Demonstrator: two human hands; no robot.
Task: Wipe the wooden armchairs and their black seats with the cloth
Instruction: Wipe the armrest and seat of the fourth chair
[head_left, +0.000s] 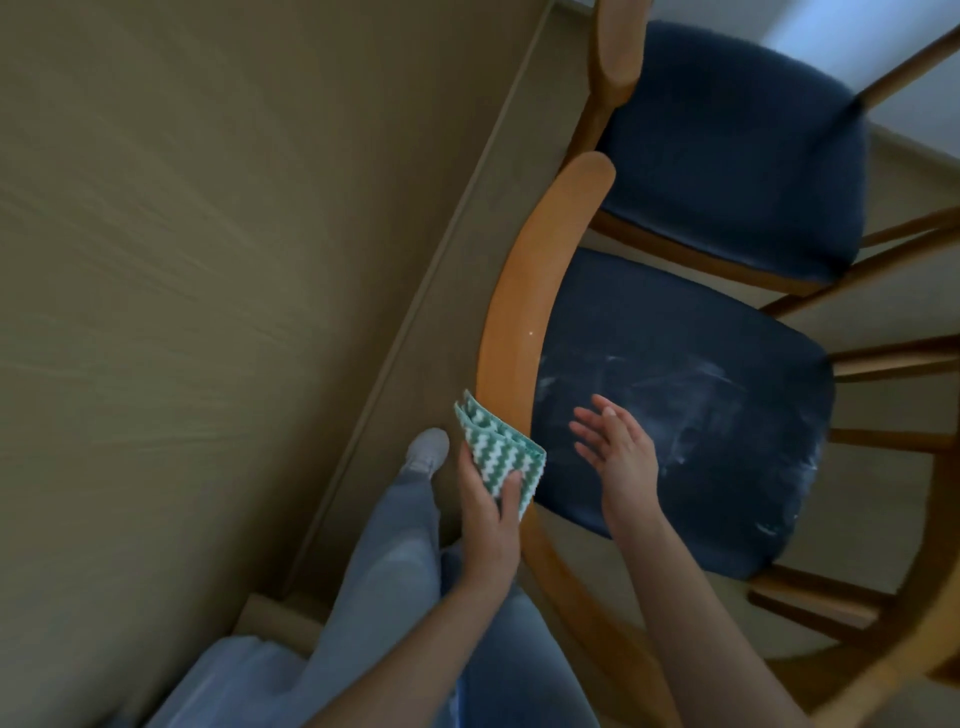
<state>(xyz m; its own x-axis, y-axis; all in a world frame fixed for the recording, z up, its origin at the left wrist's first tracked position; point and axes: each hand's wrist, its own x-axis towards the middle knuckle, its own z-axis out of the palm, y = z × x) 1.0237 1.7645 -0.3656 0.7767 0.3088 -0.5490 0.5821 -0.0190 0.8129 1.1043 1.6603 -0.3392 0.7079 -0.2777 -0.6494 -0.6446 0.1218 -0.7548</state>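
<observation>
Two hands are at work: the left hand grips the folded green-and-white cloth at the nearer wooden armrest, likely poised to wipe it, while the right hand, at three o'clock, spreads open above the smeared seat.

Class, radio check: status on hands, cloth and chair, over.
Left hand grips folded cloth at wooden rail. Right hand open over smeared seat. Nothing blocking.

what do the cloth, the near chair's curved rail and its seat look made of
cloth: soft textile, maybe microfibre; ribbed green-white zigzag, folded.
curved rail: wood, smooth orange-brown, likely varnished; small glint.
seat: dark matte upholstery, probably fabric; whitish smears show on it.
</observation>
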